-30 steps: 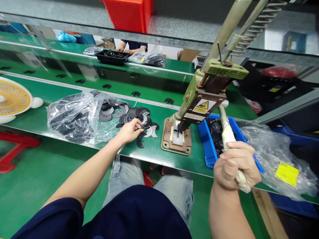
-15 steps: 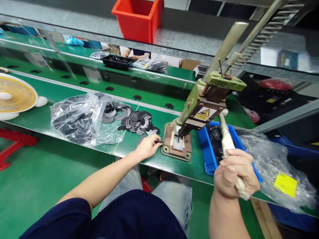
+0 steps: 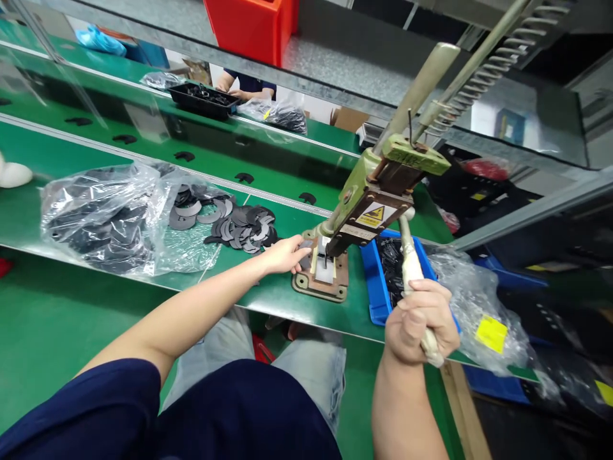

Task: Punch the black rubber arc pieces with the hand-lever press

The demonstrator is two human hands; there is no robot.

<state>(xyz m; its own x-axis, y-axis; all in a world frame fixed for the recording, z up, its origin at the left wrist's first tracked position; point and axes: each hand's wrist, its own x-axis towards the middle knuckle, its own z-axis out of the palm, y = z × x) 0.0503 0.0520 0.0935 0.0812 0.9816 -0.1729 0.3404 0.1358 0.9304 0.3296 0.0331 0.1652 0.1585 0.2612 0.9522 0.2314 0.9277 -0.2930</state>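
Observation:
My right hand (image 3: 424, 322) is wrapped round the tape-covered lever handle (image 3: 410, 262) of a green hand press (image 3: 366, 191). My left hand (image 3: 287, 254) is at the left side of the press base (image 3: 342, 292), its fingers pinching a thin dark flat piece (image 3: 304, 254) held over the base. Under the ram, a pale plate (image 3: 324, 273) with yellowish edges is fixed to the base. Left of this hand lies a loose heap of dark curved flat pieces (image 3: 244, 229), some of them spilling from a clear plastic bag (image 3: 110, 217).
Right of the press stands a blue bin (image 3: 376, 291) of black parts, beside a clear bag (image 3: 460, 300) with a yellow label. Behind runs a green strip with spaced black pieces (image 3: 244, 177). A red bin (image 3: 249, 29) sits on the overhead shelf. Another person's hands (image 3: 239, 94) show across the bench.
My left hand has moved right, bringing the dark piece from the base's edge onto the base. My right hand still grips the lever. The whole view has shifted.

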